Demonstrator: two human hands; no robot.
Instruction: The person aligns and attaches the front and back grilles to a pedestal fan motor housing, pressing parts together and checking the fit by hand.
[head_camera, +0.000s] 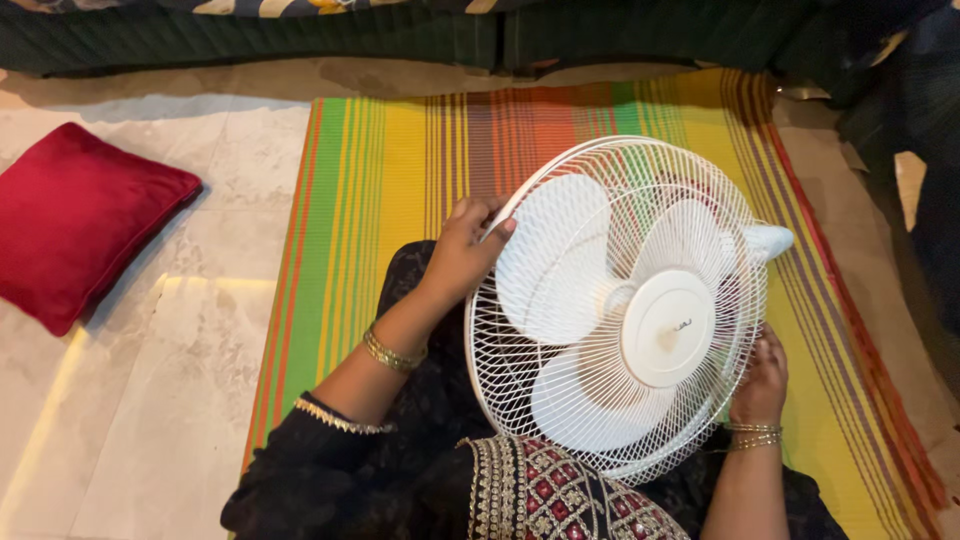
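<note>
from the head camera, looking down: the left hand (462, 250) is curled shut on the rim of the white fan (620, 305), thumb on the front of the wire cage and fingers tucked behind it. the right hand (762, 380) is at the far side of the fan, low on the rim; its fingers press the cage edge, but i cannot tell if it is closed around it, since the wires hide part of it. the fan rests on the person's lap, between both hands, face up and tipped a little. to do this well, i think both hands should hold the rim only, not poke through the wires, and keep the fan level so it does not slide off the lap. the round white cap (668, 328) sits in the middle, to the right of the left hand; it has a tiny grey mark on it. under it all lies a striped mat (400, 160). far out to the left of the left hand, a red cushion (80, 215) lies on the pale floor (150, 400).
</note>
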